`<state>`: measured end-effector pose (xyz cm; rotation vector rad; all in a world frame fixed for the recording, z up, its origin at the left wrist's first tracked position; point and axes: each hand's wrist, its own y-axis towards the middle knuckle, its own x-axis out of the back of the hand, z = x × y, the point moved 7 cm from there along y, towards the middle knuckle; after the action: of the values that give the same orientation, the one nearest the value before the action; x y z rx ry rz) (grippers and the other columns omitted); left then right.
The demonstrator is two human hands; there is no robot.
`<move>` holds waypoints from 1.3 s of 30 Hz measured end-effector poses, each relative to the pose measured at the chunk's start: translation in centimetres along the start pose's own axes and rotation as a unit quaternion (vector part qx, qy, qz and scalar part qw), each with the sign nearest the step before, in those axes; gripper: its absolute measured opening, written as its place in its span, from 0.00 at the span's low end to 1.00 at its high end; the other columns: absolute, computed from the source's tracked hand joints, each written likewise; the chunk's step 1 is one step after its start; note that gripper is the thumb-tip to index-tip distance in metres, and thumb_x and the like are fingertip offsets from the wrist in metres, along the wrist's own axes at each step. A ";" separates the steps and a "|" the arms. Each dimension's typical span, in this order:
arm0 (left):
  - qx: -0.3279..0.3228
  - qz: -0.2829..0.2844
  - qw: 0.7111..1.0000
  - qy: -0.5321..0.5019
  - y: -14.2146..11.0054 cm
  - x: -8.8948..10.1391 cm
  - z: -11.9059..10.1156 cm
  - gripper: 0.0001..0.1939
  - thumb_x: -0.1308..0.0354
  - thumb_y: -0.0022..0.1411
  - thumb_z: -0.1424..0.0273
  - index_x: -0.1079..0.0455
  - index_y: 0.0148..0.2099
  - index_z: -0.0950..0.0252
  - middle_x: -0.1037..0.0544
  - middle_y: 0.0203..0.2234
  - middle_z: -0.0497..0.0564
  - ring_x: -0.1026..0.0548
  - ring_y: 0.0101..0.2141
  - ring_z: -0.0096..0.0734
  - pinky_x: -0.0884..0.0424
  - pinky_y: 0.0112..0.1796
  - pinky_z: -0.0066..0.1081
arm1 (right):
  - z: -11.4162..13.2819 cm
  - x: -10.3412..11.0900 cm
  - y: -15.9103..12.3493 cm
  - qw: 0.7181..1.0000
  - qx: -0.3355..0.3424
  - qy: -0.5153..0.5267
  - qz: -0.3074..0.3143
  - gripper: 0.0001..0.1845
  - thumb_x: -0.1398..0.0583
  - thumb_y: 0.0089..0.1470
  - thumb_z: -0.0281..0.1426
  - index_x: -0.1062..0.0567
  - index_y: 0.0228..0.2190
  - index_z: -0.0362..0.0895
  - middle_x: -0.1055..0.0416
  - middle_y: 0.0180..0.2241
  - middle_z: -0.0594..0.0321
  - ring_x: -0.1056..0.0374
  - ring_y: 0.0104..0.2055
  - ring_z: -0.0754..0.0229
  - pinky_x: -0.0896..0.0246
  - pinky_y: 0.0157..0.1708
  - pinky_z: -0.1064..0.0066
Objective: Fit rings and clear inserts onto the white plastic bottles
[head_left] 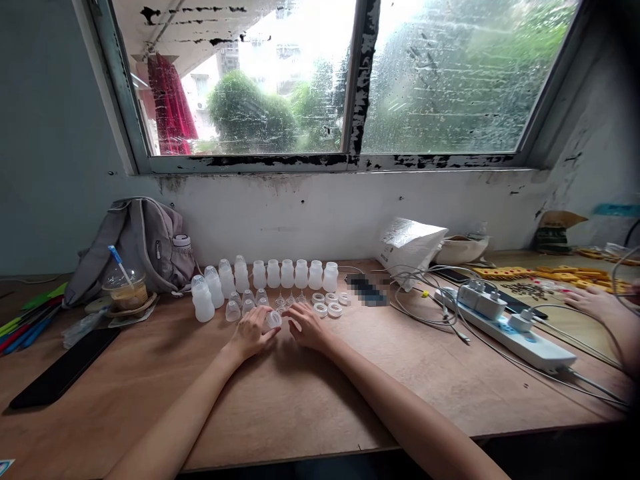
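Observation:
My left hand [250, 331] is closed on a small translucent bottle cap [273, 320], tilted with its round opening toward me. Just right of it, my right hand [307, 325] rests low over the table with fingers bent and apart; I see nothing between them. Clear nipples [291, 298] stand just behind its fingers, partly hidden. Several dome caps [233, 310] stand behind my left hand. White rings [335, 309] lie right of my right hand. Behind all this is a row of open frosted baby bottles [287, 273], and capped bottles [202, 299] stand to the left.
On the left are a grey backpack [145, 247], a drink cup [125, 288], a black tablet-like slab [65, 370] and coloured pens [30, 327]. Rightward lie a blurred phone [367, 290], cables, a power strip [525, 340] and yellow parts [575, 275] beside another person's hand [593, 303].

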<state>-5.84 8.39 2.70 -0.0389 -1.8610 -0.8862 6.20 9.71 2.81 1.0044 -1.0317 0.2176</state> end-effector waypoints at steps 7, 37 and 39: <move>-0.026 -0.001 0.999 -0.020 0.0 -0.4 0.0 0.22 0.56 0.60 0.61 0.51 0.55 0.60 0.36 0.48 0.55 0.37 0.48 0.36 0.39 0.46 0.39 | 1.2 -0.4 0.0 1.000 0.003 0.013 -0.009 0.09 0.50 0.54 0.30 0.33 0.36 0.43 0.34 0.35 0.57 0.39 0.36 0.60 0.48 0.38 0.70; -0.019 0.023 0.999 -0.014 -0.1 -0.3 -0.2 0.21 0.58 0.61 0.63 0.51 0.56 0.60 0.36 0.46 0.55 0.36 0.47 0.37 0.38 0.45 0.39 | -18.0 5.3 -7.4 0.823 -0.558 -0.102 0.038 0.22 0.54 0.52 0.41 0.26 0.31 0.42 0.29 0.33 0.50 0.33 0.36 0.52 0.43 0.29 0.69; -0.018 0.026 0.999 -0.010 -0.1 -0.3 -0.2 0.21 0.59 0.61 0.63 0.51 0.56 0.61 0.36 0.46 0.55 0.36 0.47 0.36 0.38 0.45 0.38 | -17.9 5.4 -7.3 0.829 -0.549 -0.107 0.030 0.21 0.55 0.53 0.38 0.26 0.33 0.43 0.29 0.34 0.51 0.33 0.37 0.53 0.44 0.29 0.70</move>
<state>-5.53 8.30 2.41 -0.1198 -1.8548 -0.8866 24.27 18.07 0.39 -0.0693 -1.1492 -0.4329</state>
